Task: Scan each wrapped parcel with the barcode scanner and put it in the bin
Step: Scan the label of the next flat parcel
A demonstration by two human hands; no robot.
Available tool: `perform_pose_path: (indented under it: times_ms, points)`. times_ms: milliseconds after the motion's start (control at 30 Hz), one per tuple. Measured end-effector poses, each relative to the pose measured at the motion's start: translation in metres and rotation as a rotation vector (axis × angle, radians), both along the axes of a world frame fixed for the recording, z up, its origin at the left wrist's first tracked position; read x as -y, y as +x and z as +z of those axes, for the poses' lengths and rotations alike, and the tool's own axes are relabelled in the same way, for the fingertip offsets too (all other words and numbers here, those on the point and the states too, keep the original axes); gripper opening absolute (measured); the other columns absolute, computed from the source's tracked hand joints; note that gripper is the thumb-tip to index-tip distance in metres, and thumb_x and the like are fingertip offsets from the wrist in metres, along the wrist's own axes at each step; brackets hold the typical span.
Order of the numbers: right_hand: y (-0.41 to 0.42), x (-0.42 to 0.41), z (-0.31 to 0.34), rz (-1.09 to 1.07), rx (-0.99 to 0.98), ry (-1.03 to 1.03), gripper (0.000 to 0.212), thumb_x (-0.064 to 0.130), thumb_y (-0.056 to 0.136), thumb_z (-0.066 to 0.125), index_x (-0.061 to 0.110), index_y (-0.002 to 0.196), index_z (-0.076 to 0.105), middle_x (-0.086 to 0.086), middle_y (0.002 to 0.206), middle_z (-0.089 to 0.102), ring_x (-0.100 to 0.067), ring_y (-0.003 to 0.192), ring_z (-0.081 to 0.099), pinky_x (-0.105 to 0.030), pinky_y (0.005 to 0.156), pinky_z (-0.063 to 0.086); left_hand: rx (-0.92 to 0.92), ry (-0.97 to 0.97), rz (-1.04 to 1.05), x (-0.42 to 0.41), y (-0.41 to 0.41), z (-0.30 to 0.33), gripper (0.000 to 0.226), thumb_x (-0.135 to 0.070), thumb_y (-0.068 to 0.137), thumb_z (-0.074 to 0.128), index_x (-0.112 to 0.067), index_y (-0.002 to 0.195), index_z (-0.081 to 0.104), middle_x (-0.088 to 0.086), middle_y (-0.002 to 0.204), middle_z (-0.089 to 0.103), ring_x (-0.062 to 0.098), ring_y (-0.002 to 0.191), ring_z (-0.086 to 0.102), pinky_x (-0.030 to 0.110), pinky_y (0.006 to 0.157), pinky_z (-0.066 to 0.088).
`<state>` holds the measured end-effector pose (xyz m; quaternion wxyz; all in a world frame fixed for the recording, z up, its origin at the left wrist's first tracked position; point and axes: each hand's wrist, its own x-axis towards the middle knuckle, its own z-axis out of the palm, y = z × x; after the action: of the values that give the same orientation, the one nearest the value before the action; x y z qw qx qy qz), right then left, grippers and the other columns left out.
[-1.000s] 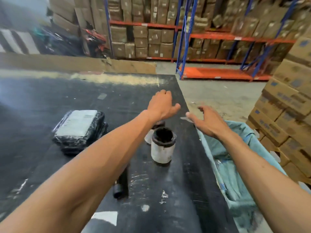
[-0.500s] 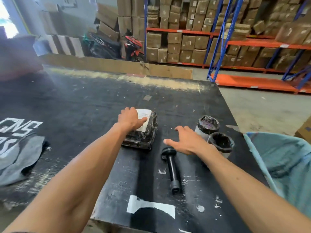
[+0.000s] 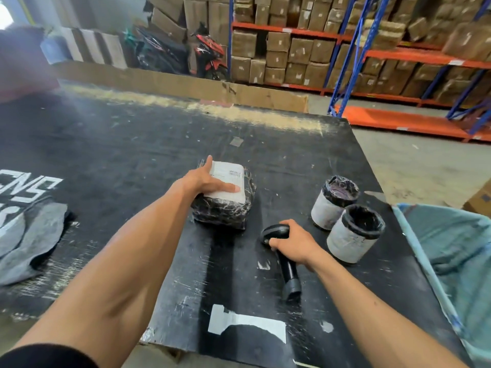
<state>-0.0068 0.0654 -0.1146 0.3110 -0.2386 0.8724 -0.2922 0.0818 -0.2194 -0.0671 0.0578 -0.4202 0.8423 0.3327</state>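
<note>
Grip, head view: right hand (image 3: 295, 244) now curled round barcode scanner (image 3: 290, 272), where half a second ago it hovered open beside it. Left hand (image 3: 202, 181) spread flat on wrapped parcel (image 3: 223, 211), label up, on black table (image 3: 132, 155). Scan likely next; bin (image 3: 451, 248) waits at right.

Bench (image 3: 132, 155): black board, matt, heavily scratched, flaky white paint marks; far edge worn to a pale rough strip. Parcel (image 3: 223, 208): glossy black plastic film, crinkled, with a matt white paper label (image 3: 228, 179) on top. Barcode scanner (image 3: 289, 269): smooth black plastic, slight sheen. Two round parcels (image 3: 348, 240) near the right edge: dull off-white wrap on the sides, shiny black film bunched on top. Grey cloth (image 3: 34, 240) at the left edge: soft, matt. Bin (image 3: 451, 248) off the right edge: teal woven fabric, creased. Background: brown cardboard boxes (image 3: 300, 51) on painted metal racks (image 3: 345, 62). Floor (image 3: 411, 166): rough, looks like concrete.
</note>
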Motion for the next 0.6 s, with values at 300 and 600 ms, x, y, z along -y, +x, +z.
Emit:
perform_pose_path:
  times_ms: [300, 600]
  points:
    - [-0.025, 0.018, 0.046, -0.201, 0.193, -0.644, 0.051, 0.024, 0.080, 0.061, 0.012, 0.129, 0.051, -0.001, 0.095, 0.083, -0.013, 0.062, 0.067, -0.029, 0.050, 0.053, -0.288, -0.229, 0.098, -0.031, 0.006, -0.001, 0.135, -0.088, 0.039, 0.077, -0.055, 0.155, 0.016, 0.018, 0.148, 0.046, 0.040, 0.139, 0.042, 0.053, 0.109, 0.041]
    - [-0.007, 0.045, 0.092, -0.112, -0.079, -0.664, 0.047, 0.032, 0.093, 0.058, 0.048, 0.131, 0.037, -0.008, 0.093, 0.074, -0.022, 0.055, 0.074, -0.032, 0.046, 0.058, -0.564, -0.414, 0.152, -0.067, 0.020, -0.013, 0.123, -0.089, 0.044, 0.072, -0.068, 0.147, 0.009, -0.001, 0.103, 0.037, 0.026, 0.097, 0.051, 0.041, 0.082, 0.052]
